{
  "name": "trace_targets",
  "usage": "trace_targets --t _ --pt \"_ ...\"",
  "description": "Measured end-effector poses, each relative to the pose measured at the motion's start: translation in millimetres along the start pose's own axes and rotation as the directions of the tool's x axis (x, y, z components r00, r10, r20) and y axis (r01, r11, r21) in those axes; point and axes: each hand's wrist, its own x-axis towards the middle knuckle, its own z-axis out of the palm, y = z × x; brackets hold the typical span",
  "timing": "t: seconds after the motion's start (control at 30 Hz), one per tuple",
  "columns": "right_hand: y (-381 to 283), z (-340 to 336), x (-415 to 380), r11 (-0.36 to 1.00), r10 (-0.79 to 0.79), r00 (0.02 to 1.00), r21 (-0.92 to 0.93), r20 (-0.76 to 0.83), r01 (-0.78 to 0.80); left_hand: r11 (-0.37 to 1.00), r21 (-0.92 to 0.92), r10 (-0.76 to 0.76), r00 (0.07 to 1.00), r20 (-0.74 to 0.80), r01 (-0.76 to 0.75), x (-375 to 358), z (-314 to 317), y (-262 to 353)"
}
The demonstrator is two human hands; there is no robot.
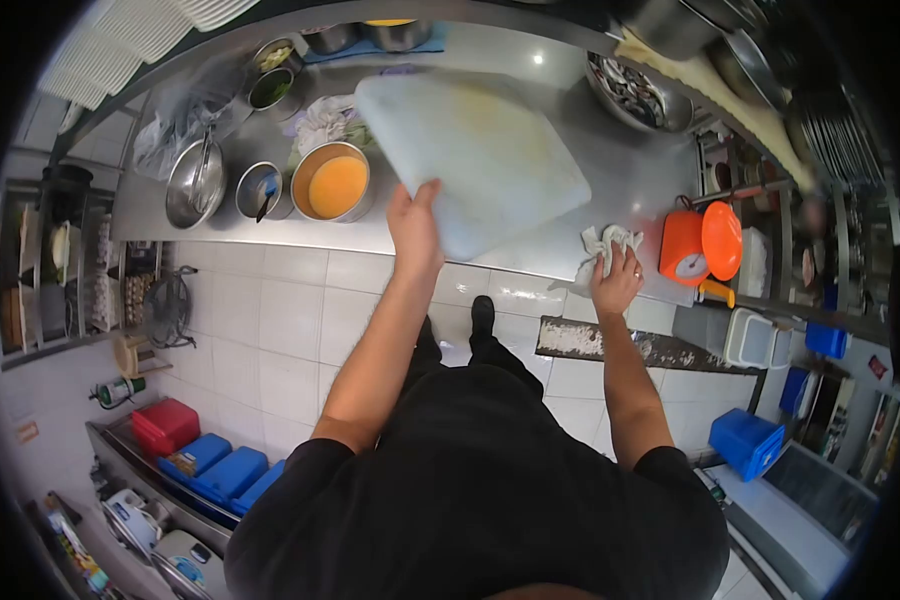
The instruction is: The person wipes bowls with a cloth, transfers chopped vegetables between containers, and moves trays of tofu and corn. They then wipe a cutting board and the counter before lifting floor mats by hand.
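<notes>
My left hand (415, 228) grips the near left edge of a large whitish cutting board (480, 150), thumb on its upper face. The board is tilted over the steel worktop (370, 235), one corner toward me. At the worktop's front edge on the right, my right hand (618, 280) presses its fingers on a crumpled white cloth (600, 241). Just left of my left hand stands a pot of orange liquid (336, 186). An orange kitchen scale (684, 245) is to the right of the cloth.
Left on the worktop are a steel bowl with a whisk (196, 184), a small pot with a blue-tipped brush (263, 190) and another crumpled cloth (322, 122). A large steel bowl (640, 95) stands back right. Shelving (40, 255) flanks the tiled floor (280, 300).
</notes>
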Motion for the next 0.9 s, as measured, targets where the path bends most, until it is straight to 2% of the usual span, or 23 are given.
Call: trace_targets --t 0.1,0.13,0.23,0.33,0.43,0.53,0.63,0.67,0.77,0.9 --pt "3 -1 6 0.999 0.033 0.999 0.021 0.011 -0.033 0.982 -0.124 -0.150 0.987 -0.054 0.142 -24 -7 -36" --pt "3 -2 9 0.999 0.044 0.999 0.027 0.030 -0.045 0.963 -0.122 -0.247 0.968 -0.037 0.241 -28 -20 -55" --pt "9 2 23 0.998 0.065 0.997 0.021 0.048 -0.066 0.919 -0.049 -0.393 0.920 -0.005 0.392 -44 -26 -78" --pt "8 4 41 0.992 0.108 0.989 0.049 0.097 -0.113 0.899 -0.011 -0.436 0.899 0.040 0.437 -49 -13 -83" --pt "-4 8 66 0.958 0.230 0.945 0.115 0.231 -0.261 0.903 0.009 -0.429 0.903 0.031 0.429 -52 4 -85" --pt "-13 22 89 0.884 0.308 0.908 0.268 0.284 -0.383 0.892 -0.025 -0.450 0.893 0.018 0.451 -57 11 -95" --pt "-22 40 112 0.819 0.308 0.852 0.338 0.424 -0.464 0.841 0.025 -0.540 0.842 -0.008 0.540 -56 2 -114" --pt "-25 39 115 0.840 0.320 0.838 0.276 0.443 -0.467 0.810 0.060 -0.583 0.812 -0.020 0.583 -56 -7 -123" --pt "-44 37 128 0.834 0.301 0.818 0.280 0.490 -0.475 0.705 0.158 -0.692 0.720 -0.062 0.691 -50 -36 -152" --pt "-79 49 147 0.849 0.282 0.846 0.293 0.451 -0.439 0.690 0.195 -0.705 0.708 -0.041 0.697 -50 -37 -156"
